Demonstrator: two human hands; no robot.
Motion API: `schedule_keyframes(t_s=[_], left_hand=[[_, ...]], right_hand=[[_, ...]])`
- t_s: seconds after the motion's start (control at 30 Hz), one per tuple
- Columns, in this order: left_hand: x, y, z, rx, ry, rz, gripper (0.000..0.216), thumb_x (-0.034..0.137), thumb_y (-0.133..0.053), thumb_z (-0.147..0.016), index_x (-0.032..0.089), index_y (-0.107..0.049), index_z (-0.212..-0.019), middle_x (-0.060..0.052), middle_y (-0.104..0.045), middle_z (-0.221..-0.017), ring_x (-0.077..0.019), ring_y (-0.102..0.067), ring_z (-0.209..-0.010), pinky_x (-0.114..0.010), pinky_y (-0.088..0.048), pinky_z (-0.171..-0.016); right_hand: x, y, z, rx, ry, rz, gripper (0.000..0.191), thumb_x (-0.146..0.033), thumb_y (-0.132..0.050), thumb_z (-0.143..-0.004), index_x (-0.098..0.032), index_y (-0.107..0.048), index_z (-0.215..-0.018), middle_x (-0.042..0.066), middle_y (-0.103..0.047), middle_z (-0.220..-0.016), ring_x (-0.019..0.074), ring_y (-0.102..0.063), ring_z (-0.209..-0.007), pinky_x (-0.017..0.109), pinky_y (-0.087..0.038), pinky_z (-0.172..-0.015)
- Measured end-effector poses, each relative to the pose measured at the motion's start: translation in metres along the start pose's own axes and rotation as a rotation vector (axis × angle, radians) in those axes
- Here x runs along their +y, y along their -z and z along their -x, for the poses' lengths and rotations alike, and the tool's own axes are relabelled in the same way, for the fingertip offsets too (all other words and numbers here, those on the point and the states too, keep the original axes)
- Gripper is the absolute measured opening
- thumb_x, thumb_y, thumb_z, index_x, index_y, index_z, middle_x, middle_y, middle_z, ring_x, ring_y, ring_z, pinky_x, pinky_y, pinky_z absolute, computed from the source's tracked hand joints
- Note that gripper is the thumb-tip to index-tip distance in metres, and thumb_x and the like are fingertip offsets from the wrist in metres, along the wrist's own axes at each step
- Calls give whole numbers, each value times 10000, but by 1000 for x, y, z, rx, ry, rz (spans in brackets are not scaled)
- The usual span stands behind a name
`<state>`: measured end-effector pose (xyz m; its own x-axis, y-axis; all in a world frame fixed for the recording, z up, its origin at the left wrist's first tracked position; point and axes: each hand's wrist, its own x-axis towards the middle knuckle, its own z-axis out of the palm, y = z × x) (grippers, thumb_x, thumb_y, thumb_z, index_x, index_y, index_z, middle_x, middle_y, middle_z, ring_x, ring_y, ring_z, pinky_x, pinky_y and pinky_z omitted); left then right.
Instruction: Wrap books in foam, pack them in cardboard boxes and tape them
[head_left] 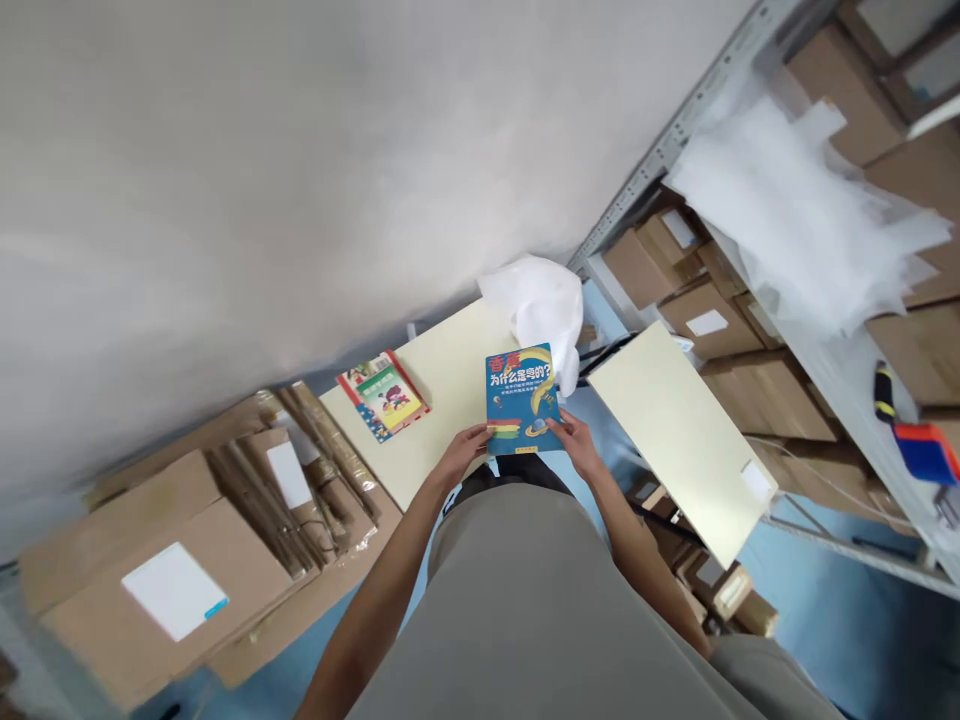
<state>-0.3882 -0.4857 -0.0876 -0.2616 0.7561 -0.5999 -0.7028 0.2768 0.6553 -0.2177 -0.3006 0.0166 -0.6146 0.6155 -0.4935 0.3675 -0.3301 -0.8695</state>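
Note:
A blue book (510, 405) with red and white Chinese lettering and a yellow banana on its cover is held upright in front of my body. My left hand (466, 450) grips its lower left edge, fingers behind and thumb near the front. At the lower right edge, my right hand (577, 442) pinches it the same way. Behind the book lies a pale yellow tabletop (442, 365). To the left on that table is a small pile of books, the top one a green and yellow book (390, 398).
White plastic wrap (551, 305) bunches at the table's far end. Flattened cardboard (172, 560) and stacked boxes fill the left. A second pale board (682, 440) stands right, before shelves of cartons (780, 395). More clear film (802, 210) lies on the shelf, near a yellow-and-black handle (884, 392).

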Motion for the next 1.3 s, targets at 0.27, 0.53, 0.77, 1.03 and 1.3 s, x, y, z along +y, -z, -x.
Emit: schedule_keyframes(t_s=[0.27, 0.53, 0.77, 1.03, 1.3], left_hand=[[45, -80, -29, -330, 45, -133, 710, 760, -930, -769, 188, -881, -1187, -154, -862, -1253, -376, -762, -1249, -478, -554, -1116], [80, -159, -27, -451, 35, -243, 685, 740, -886, -854, 162, -876, -1221, -165, -844, -1327, -389, -771, -1284, -473, -585, -1107], [73, -264, -58, -390, 112, -279, 737, 730, -984, -736, 134, -883, -1158, -181, -874, -1203, -450, -801, -1218, -539, -627, -1061], [44, -405, -99, -326, 118, -325, 711, 645, -1029, -721, 127, -867, -1179, -183, -878, -1188, -455, -813, -1214, -581, -644, -1087], [34, -500, -111, -379, 55, -397, 737, 689, -1023, -710, 137, -878, -1178, -152, -890, -1095, -462, -820, -1185, -570, -665, -1044]], right_hand=[[-17, 51, 81, 300, 54, -168, 819, -723, -944, -816, -259, -783, -1472, 61, -899, -1182, 393, -828, -1215, 538, -697, -1059], [-18, 104, 107, 375, 113, -324, 807, -740, -937, -819, -285, -781, -1468, 64, -886, -1237, 396, -828, -1215, 544, -707, -1037], [-17, 191, 105, 349, 185, -414, 731, -722, -945, -824, -280, -821, -1393, 64, -876, -1277, 385, -819, -1229, 546, -695, -1061], [-17, 326, 115, 385, 214, -471, 792, -751, -942, -805, -261, -818, -1414, 43, -897, -1115, 379, -838, -1144, 513, -713, -989], [-19, 411, 132, 445, 247, -490, 762, -767, -915, -822, -259, -825, -1383, 42, -895, -1126, 363, -835, -1135, 494, -713, -977]])
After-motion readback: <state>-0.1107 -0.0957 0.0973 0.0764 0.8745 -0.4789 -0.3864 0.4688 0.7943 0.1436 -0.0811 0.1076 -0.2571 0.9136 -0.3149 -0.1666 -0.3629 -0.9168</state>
